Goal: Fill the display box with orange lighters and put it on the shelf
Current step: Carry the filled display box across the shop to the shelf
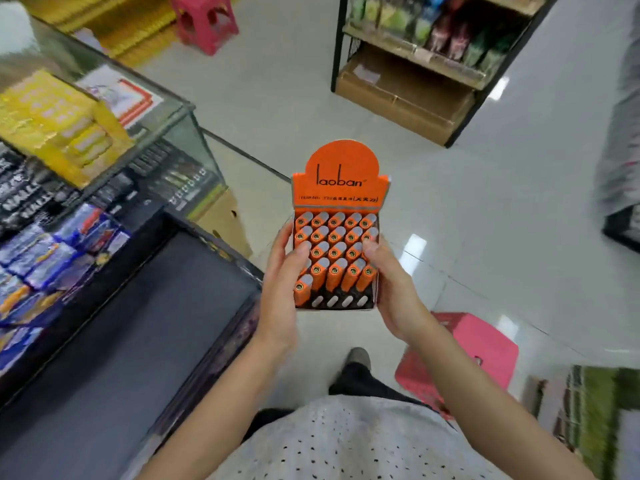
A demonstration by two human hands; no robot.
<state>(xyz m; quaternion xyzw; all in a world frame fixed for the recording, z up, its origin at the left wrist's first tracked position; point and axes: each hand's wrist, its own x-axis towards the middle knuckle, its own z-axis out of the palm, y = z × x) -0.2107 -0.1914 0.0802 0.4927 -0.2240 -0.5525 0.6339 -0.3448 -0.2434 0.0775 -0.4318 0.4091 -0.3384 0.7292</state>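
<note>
Orange display box (341, 237) held in both hands above the floor; filling step nearly done, shelving not begun.
Head view: the left hand (284, 275) is closed on the box's left wall, the right hand (389, 285) on its right wall, each grip holding the box with a thumb laid over the orange lighters (334, 252). Most slots are filled; four slots in the front row are seen empty. Judged next: the last slots to be filled, then the box kept level and carried to the shelf (433, 60), well apart.
</note>
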